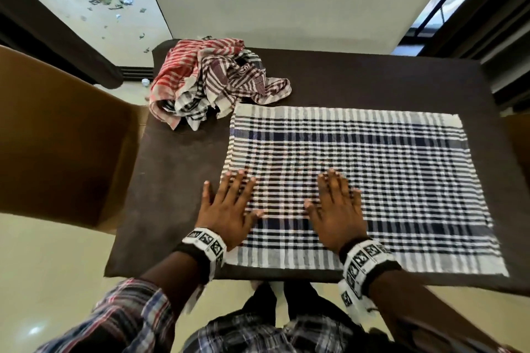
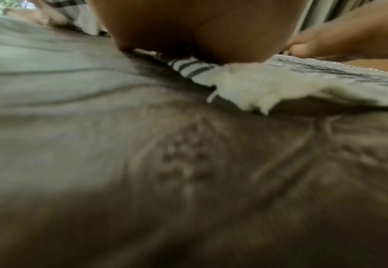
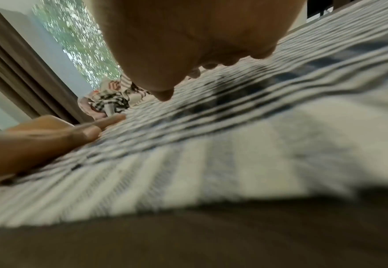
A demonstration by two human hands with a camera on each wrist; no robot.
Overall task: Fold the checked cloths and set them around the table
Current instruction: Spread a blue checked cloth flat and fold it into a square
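Head view alone is showing both flat hands, left hand (image 1: 229, 209) and right hand (image 1: 337, 209), fingers straight, pressing the blue checked cloth (image 1: 387, 180); wrist views are blurring detail.

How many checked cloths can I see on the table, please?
At least 4: one blue cloth spread flat under both hands, and a crumpled heap at the far left corner holding a red cloth, a maroon cloth and a black cloth. The heap may hide more.
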